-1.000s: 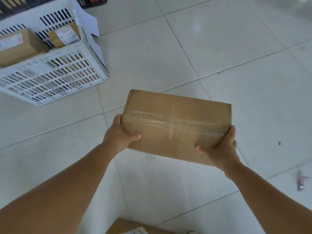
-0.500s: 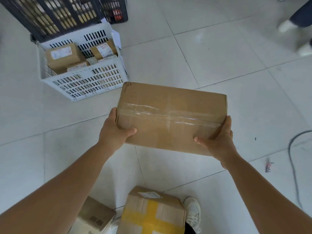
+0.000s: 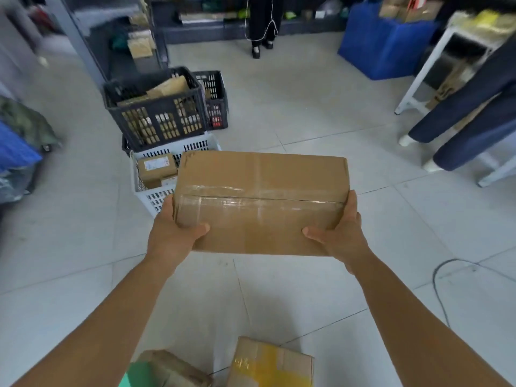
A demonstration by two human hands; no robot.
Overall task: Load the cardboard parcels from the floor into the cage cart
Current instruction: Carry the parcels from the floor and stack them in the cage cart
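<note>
The box [image 3: 261, 202] is up off the floor, carried out in front at about waist height, over the pale tiles [image 3: 293, 113]. The left hand [image 3: 170, 236] grips its near left corner and the right hand [image 3: 340, 236] its near right corner, each with the thumb lying on top and the fingers curled underneath, out of sight. It looks stiff and square, taped shut along the top seam, and the arms hold it level without strain, so I would guess it is fairly light. The shiny tape could be slick, so the bare cardboard at the ends is the better place to grip, as now. Two more boxes sit at the feet, a yellow-taped one [image 3: 268, 364] and a plain one [image 3: 170, 367]. Ahead stand a white crate [image 3: 156, 199] and a black crate [image 3: 156, 113] with parcels in them; the far room is blurred, and I cannot pick out a cage cart for certain.
</note>
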